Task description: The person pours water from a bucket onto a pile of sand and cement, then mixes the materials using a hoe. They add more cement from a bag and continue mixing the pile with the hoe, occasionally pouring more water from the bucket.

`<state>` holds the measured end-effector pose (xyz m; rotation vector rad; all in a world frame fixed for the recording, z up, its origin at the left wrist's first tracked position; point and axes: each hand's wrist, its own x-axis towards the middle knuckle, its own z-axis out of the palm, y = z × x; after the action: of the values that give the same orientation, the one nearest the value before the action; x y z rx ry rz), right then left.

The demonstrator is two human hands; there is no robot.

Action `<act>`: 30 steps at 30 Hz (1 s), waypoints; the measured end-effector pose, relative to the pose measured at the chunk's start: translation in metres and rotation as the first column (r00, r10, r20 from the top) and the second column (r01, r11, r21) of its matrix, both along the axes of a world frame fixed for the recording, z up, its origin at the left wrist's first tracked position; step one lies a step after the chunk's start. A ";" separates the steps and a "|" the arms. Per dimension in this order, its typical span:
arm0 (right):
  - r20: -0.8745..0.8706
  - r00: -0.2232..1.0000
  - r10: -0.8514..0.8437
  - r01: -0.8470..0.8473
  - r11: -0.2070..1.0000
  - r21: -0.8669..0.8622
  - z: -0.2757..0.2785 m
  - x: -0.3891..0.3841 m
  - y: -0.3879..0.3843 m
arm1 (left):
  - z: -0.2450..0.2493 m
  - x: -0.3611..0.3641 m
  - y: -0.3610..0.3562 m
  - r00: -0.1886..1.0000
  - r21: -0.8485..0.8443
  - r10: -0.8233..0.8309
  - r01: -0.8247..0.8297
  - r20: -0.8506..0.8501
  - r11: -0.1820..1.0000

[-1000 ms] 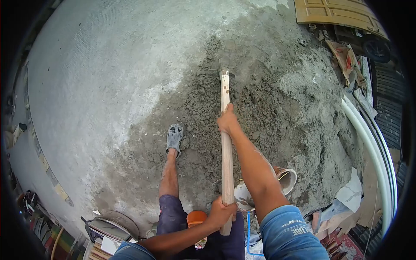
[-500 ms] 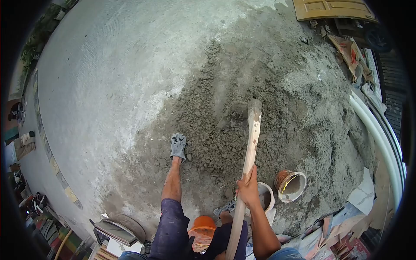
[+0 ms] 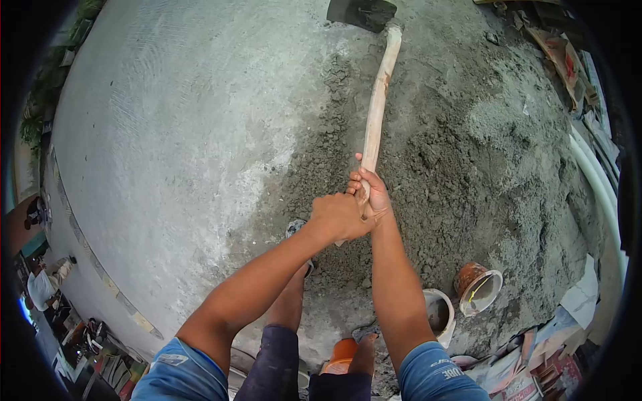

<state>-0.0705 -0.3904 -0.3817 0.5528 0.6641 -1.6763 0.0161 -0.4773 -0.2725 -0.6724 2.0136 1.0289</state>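
A hoe with a pale wooden handle (image 3: 378, 110) stretches away from me, its dark metal blade (image 3: 362, 12) at the top edge over the grey floor. My left hand (image 3: 342, 217) is wrapped round the handle near its lower end. Just beyond it, my right hand (image 3: 372, 190) grips the same handle. Loose grey mortar mix (image 3: 428, 200) lies under and to the right of the handle. My feet stand at the near edge of the mix, partly hidden by my arms.
Two buckets, one white (image 3: 439, 314) and one brown with a pale rim (image 3: 479, 290), stand at lower right. An orange bucket (image 3: 342, 353) is between my legs. White pipes (image 3: 597, 170) curve along the right. A person (image 3: 44, 284) is at far left.
The hoe has swung up and away from me, and its blade is now visible beyond the mix. Both hands now show on the handle, farther forward than before.
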 end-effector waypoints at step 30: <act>0.093 0.720 0.688 -0.533 0.461 0.710 0.189 0.176 0.481 | -0.058 0.043 0.389 0.600 -0.094 0.793 -0.788 0.109 0.609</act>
<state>0.1059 0.0903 -0.1923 0.5567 1.4997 -0.7234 0.0596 -0.0886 -0.3300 -1.7192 1.5819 1.3778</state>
